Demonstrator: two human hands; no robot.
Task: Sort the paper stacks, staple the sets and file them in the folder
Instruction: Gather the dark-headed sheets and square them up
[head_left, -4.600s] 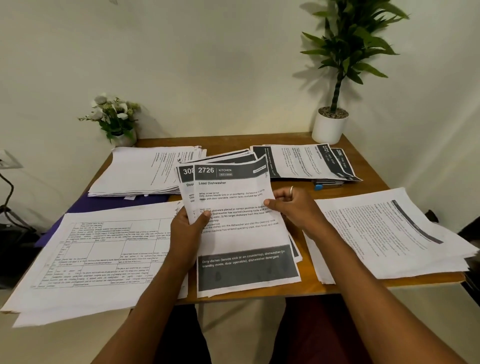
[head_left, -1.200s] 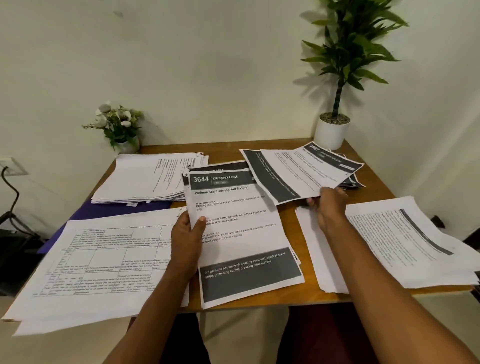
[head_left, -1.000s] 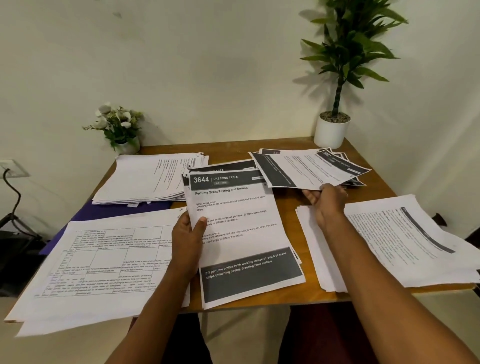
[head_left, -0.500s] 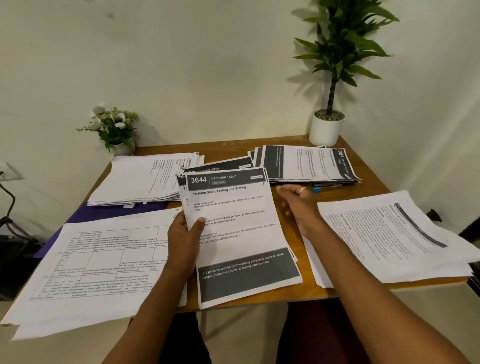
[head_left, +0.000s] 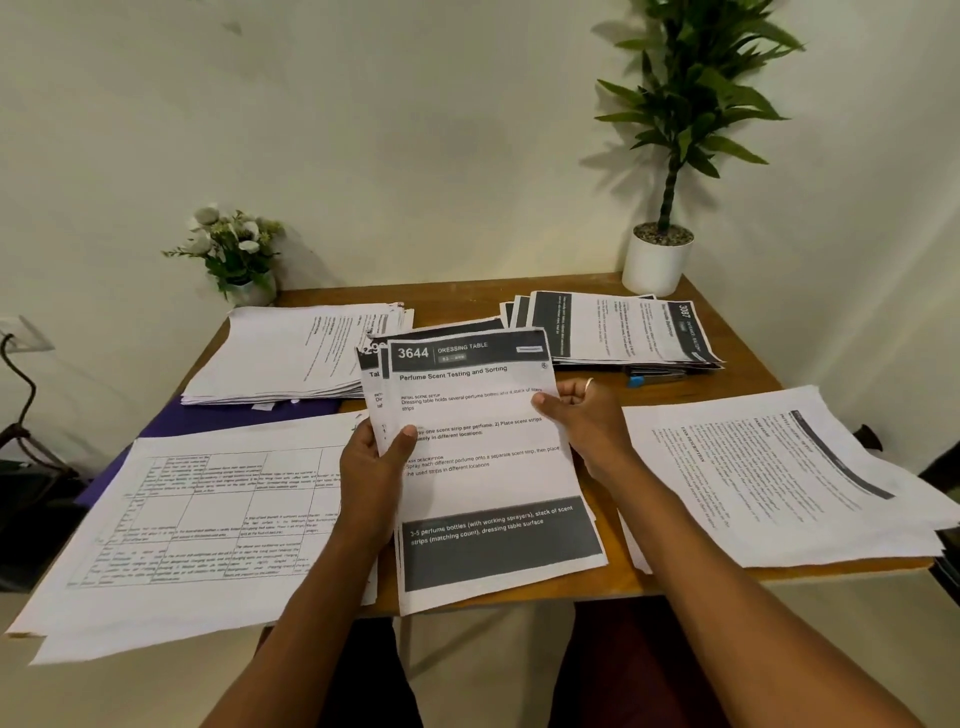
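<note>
Paper stacks (head_left: 208, 519) ring the table (head_left: 737, 374); front ones overhang its near edge — a forearm could sweep them off. Held sheaf (head_left: 372, 387) sits centre: left hand (head_left: 371, 467) grips its margin, right hand (head_left: 587, 415) pinches the top sheet (head_left: 488, 483) — two may lift together.

The person is wearing one pale metal ring (head_left: 588, 383) on the right hand (head_left: 589, 422); both forearms (head_left: 324, 597) are showing bare.
</note>
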